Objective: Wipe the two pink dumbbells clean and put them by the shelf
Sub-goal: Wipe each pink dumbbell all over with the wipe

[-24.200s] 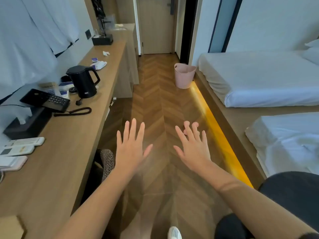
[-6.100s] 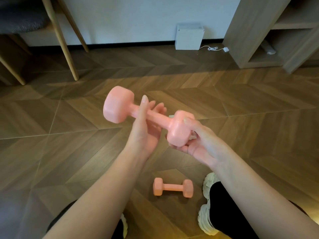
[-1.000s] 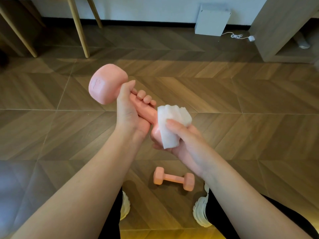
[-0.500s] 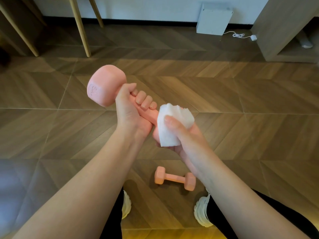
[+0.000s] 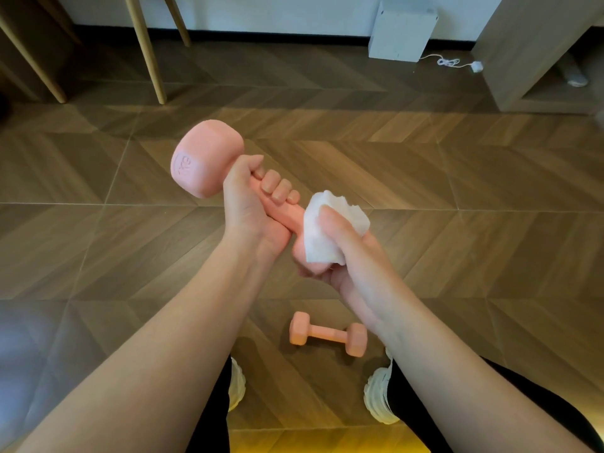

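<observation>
Left hand [image 5: 248,207] fingers wrap the dumbbell [image 5: 209,158] handle; right hand [image 5: 346,253] fingers pinch a tissue [image 5: 323,237] hiding its near head.

1. Raised dumbbell [image 5: 206,158]: embossed mark on the flat end face of its upper head, seemingly "1KG"; first character unclear.
2. Dumbbell on floor [image 5: 327,334]: no legible marking.

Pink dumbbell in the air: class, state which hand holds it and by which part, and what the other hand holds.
The left hand grips the raised pink dumbbell by its handle; the right hand presses a white wipe around its lower head.
</observation>
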Demonstrator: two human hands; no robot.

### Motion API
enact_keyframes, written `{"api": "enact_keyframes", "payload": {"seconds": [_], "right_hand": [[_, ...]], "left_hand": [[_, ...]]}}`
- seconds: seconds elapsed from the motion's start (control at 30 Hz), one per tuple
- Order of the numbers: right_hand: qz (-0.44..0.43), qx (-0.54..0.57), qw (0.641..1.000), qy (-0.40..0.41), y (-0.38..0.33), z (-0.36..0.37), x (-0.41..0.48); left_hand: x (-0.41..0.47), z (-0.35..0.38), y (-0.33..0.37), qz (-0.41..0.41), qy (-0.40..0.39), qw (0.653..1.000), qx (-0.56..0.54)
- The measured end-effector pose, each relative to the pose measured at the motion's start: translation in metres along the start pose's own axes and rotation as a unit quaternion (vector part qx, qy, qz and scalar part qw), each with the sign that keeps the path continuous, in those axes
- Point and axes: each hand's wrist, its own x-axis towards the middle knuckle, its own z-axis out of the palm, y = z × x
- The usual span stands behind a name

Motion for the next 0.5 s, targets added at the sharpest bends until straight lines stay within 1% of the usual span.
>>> {"api": "enact_keyframes", "payload": {"seconds": [0.03,0.1,0.17,0.3,0.4,0.5], "right_hand": [[0.004,0.013,1.000,-0.018,-0.003,-0.003,-0.001],[0.004,0.004,0.998,-0.060,-0.007,-0.008,-0.004],[-0.006,-0.022,0.997,-0.069,-0.005,-0.012,-0.005],[-0.010,-0.037,0.999,-0.007,0.004,-0.003,-0.002],[-0.008,-0.027,0.999,0.023,0.005,-0.003,-0.001],[-0.062,-0.095,0.992,0.049,0.004,-0.005,0.000]], "left_hand": [[0.001,0.000,0.001,-0.001,-0.001,1.000,-0.005],[0.001,0.000,0.002,-0.001,-0.002,1.000,-0.018],[0.001,-0.001,0.002,0.002,0.002,1.000,-0.021],[0.001,-0.001,-0.002,0.003,0.021,1.000,0.007],[0.003,-0.001,-0.004,-0.013,0.045,0.999,-0.001],[0.007,-0.004,-0.006,-0.044,0.066,0.996,-0.028]]}}
